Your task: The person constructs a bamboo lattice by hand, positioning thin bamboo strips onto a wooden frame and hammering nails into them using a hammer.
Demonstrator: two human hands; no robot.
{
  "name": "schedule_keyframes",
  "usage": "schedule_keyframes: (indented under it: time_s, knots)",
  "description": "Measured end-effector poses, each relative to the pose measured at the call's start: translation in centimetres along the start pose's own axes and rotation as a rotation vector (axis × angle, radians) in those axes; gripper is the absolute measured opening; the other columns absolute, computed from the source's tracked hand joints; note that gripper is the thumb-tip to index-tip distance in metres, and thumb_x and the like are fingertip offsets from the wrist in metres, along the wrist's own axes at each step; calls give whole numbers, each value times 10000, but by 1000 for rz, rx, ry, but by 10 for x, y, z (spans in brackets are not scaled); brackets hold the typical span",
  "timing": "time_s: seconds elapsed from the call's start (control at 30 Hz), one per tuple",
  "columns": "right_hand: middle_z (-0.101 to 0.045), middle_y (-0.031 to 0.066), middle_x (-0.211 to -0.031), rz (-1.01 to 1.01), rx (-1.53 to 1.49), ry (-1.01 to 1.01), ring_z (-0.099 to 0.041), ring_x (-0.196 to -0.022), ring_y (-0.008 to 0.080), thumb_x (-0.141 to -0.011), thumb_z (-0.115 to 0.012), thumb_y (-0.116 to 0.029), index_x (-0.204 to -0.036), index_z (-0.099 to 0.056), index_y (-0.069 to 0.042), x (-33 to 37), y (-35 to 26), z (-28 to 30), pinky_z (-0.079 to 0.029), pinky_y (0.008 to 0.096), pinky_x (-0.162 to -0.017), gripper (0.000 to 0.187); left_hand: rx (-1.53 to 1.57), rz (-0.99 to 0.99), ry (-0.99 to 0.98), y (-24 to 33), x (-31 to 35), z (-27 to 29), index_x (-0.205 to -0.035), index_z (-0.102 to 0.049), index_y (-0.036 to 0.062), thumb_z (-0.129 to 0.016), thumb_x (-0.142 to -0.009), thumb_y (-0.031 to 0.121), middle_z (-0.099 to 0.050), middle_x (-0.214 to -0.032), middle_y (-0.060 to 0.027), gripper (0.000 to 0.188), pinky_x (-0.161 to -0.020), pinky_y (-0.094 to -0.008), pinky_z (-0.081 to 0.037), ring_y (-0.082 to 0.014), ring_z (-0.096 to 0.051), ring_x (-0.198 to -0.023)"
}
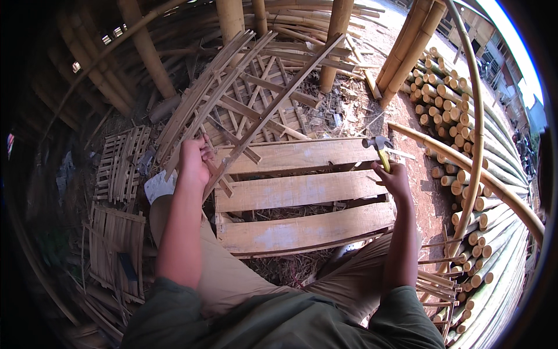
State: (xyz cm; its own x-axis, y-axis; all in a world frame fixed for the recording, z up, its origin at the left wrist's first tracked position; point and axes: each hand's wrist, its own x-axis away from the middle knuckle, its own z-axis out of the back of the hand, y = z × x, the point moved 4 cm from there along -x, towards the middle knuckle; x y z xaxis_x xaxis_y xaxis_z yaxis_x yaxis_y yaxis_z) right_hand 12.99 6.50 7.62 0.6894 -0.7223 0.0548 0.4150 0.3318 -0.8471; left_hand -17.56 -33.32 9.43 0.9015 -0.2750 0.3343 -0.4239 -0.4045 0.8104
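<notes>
My right hand (393,179) is wrapped round the yellow handle of a claw hammer (383,158). Its metal head points up, over the right end of a low bench of three wide wooden planks (302,190). On the left, my left hand (196,160) is closed at the near end of a loose lattice of thin wooden slats (256,119). It seems to grip a short slat (214,170) there, though the fingers partly hide it. One long slat (290,87) crosses the lattice diagonally and comes down beside this hand onto the bench's left end.
Cut bamboo poles (488,203) lie stacked along the right. A slanting bamboo pole (465,163) crosses before them. Upright bamboo posts (231,26) stand beyond the lattice. Small slatted panels (119,163) lie at left. Scraps litter the ground (349,104) behind the bench.
</notes>
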Motion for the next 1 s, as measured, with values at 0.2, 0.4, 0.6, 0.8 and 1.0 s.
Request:
schedule_keyframes:
  time_s: [0.2,0.4,0.6,0.8,1.0]
  knots:
    - [-659,188,-979,-176,-431,157,-689,-891,275,-872,-660,-430,-1004,-609,111,6,17,32,-613,385,-632,559,-248,-35,-36,-20,26,-15,-795,-527,106,-451,-979,157,-322,-636,94,207,-497,-196,-251,-16,-276,-519]
    - [-645,215,-1041,-220,-510,148,-668,-951,277,-886,-640,-434,-1075,-594,93,10,36,52,-600,385,-726,562,-348,-11,-94,-45,48,-29,-771,-510,102,-455,-966,130,-306,-637,87,205,-474,-194,-243,-21,-267,-514]
    - [-672,158,-959,-240,-287,48,-664,-941,224,-841,-701,-429,-1001,-643,74,19,37,42,-574,358,-747,531,-385,33,-149,-59,53,-32,-787,-484,106,-423,-889,56,-318,-644,74,129,-460,-197,-254,-29,-283,-519]
    - [-556,35,-552,-240,57,52,-487,-461,111,-763,-774,-428,-608,-609,6,32,27,31,-375,293,-451,489,-301,15,-143,-66,50,-32,-810,-481,125,-438,-859,51,-366,-700,66,99,-460,-194,-252,-30,-290,-528]
    - [-599,103,-597,-263,277,-132,-546,-516,180,-677,-813,-471,-661,-647,57,32,35,0,-447,360,-537,554,-229,30,-170,-73,45,-35,-816,-473,140,-450,-837,56,-395,-728,73,90,-462,-196,-249,-34,-292,-525]
